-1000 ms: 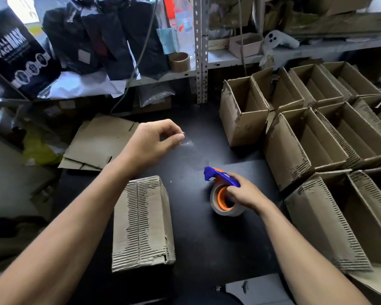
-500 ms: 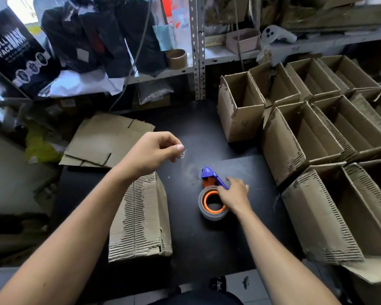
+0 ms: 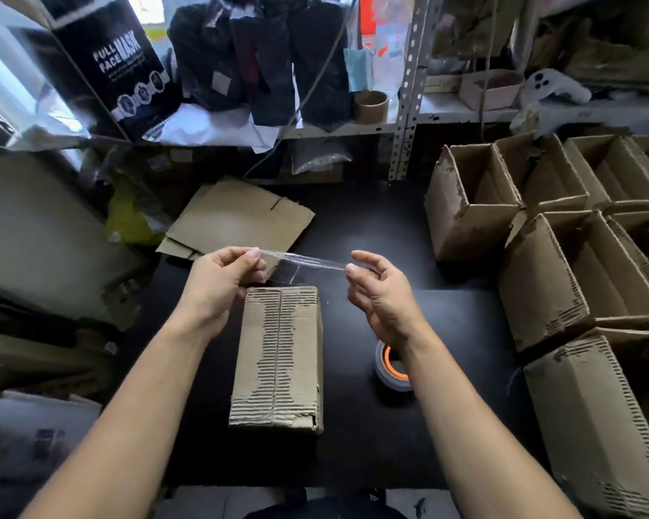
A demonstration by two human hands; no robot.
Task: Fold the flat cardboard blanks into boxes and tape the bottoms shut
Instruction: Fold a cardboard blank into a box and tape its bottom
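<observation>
**Clear tape strip held over closed box bottom**

Nearest the camera, both bare forearms reach forward over the black tabletop [image 3: 356,425]. Between them a folded cardboard box [image 3: 278,361] lies bottom-up on the table, its two flaps meeting along a centre seam; the outer paper is torn away down the middle, exposing the corrugation. No tape can be made out along the seam.

Just right of the box, partly hidden by the right forearm, a tape roll with an orange core [image 3: 393,368] lies flat on the table.

Above the far end of the box, the left hand [image 3: 218,282] pinches one end of a clear tape strip [image 3: 302,261] between thumb and curled fingers. The right hand [image 3: 381,290] takes the other end at the tips of thumb and forefinger, remaining fingers loosely spread. The strip runs taut between the hands, clear of the box.

Beyond the left hand, a stack of flat cardboard blanks [image 3: 240,219] rests at the table's far left. To the right, assembled open-topped boxes [image 3: 577,234] stand packed closely together in rows.

At the back, a metal shelf [image 3: 409,118] carries a black "Full Face Mask" carton [image 3: 117,65], dark packaged goods, an empty cardboard tape core [image 3: 371,105] and a small pink box [image 3: 489,89].
</observation>
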